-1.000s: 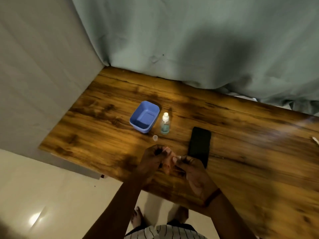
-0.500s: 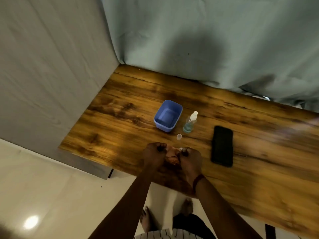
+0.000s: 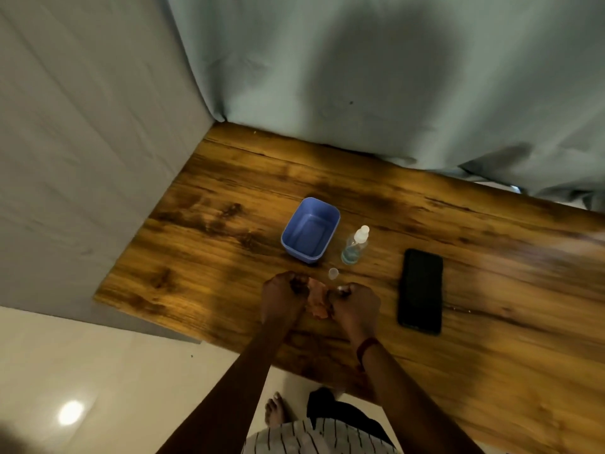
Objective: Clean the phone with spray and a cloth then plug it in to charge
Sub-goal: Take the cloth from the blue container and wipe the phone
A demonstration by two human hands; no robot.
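A small pinkish-orange cloth (image 3: 317, 301) is bunched between my two fists above the near part of the wooden table (image 3: 203, 257). My left hand (image 3: 283, 298) grips its left side and my right hand (image 3: 357, 303) grips its right side. A black phone (image 3: 420, 291) lies face up to the right of my right hand, apart from it. A clear spray bottle (image 3: 354, 245) with a white nozzle and bluish liquid stands beyond my hands. Its small clear cap (image 3: 333, 273) sits on the table just in front of it.
A blue plastic tub (image 3: 310, 231) stands left of the bottle. Grey-green curtains hang along the table's far and left sides. The table's near edge runs under my forearms, with pale floor tiles and my bare foot (image 3: 274, 411) below.
The camera view has swung left, so the table items sit further right in frame. My hands stay together on the cloth, now set a little further from the phone.
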